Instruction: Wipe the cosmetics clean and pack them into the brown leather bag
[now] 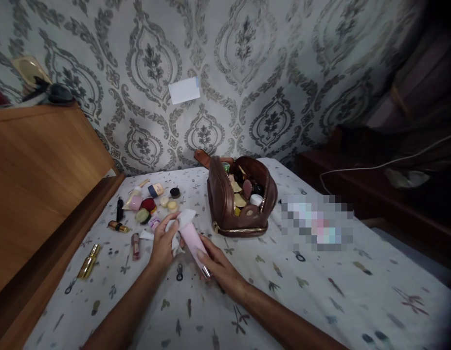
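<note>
My right hand is closed around the lower part of a pale pink squeeze tube with a silver cap end pointing toward me. A white tissue is pinched in my left hand and lies over the tube's upper end. Just beyond my hands stands an unzipped brown leather cosmetic bag, filled with jars, gold-coloured items and other cosmetics. To the left, several small items lie on the sheet, among them a lip gloss tube and a purple-and-white item partly behind my left hand.
A gold bottle, a gold-and-black tube, a black tube, small jars and a blue-and-cream container lie on the patterned sheet. A wooden cabinet borders the left. On the right lies a blurred-out object.
</note>
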{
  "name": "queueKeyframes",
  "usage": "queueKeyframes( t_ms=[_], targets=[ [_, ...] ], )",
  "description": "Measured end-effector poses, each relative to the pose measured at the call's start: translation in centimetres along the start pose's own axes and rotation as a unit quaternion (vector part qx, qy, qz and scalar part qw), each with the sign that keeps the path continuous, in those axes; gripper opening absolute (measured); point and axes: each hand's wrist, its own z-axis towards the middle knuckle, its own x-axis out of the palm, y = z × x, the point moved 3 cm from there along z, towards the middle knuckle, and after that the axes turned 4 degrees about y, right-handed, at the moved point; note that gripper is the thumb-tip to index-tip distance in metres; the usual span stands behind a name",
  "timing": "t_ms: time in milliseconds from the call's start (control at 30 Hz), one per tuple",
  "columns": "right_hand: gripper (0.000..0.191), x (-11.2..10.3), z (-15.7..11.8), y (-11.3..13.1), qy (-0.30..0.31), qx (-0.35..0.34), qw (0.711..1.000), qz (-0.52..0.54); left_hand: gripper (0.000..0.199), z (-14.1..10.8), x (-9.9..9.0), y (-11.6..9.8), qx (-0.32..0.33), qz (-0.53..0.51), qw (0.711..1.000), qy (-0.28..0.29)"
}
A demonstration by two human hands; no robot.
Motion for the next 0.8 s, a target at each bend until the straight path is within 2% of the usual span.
queueKeyframes(
  t_ms=[133,233,333,433,500,600,700,800],
  targets=[
    [0.087,0.2,-0.4,0.2,-0.006,-0.009,1.0,-0.029,0.045,0.5,-0.3,-0.1,0.025,-0.002,0.996,-0.083],
    [0.067,0.1,-0.4,0.1,-0.019,-0.001,1.0,0.003,0.043,0.4,-0.2,-0.5,0.035,0.007,0.995,-0.089],
    [0.05,0.2,-0.2,0.4,-0.009,0.014,0.994,0.108,0.048,-0.1,0.1,-0.9,0.017,0.021,0.999,-0.027],
    [0.05,0.1,-0.2,0.7,-0.006,0.067,0.97,0.234,0.055,-0.7,0.6,-1.1,0.019,0.054,0.996,0.063],
    [0.048,0.0,-0.3,0.8,-0.008,0.098,0.954,0.282,0.057,-0.8,0.6,-1.1,0.038,0.079,0.993,0.078],
    [0.044,0.0,-0.4,0.6,-0.008,0.115,0.948,0.295,0.047,-0.3,0.0,-0.5,0.032,0.109,0.993,0.036],
    [0.045,0.4,-0.4,0.3,0.005,0.105,0.961,0.256,0.035,0.3,-1.2,0.4,0.028,0.126,0.991,-0.023],
    [0.048,0.6,-0.3,0.2,0.004,0.079,0.974,0.213,0.034,0.6,-1.8,1.2,0.033,0.131,0.99,-0.031]
  ],
)
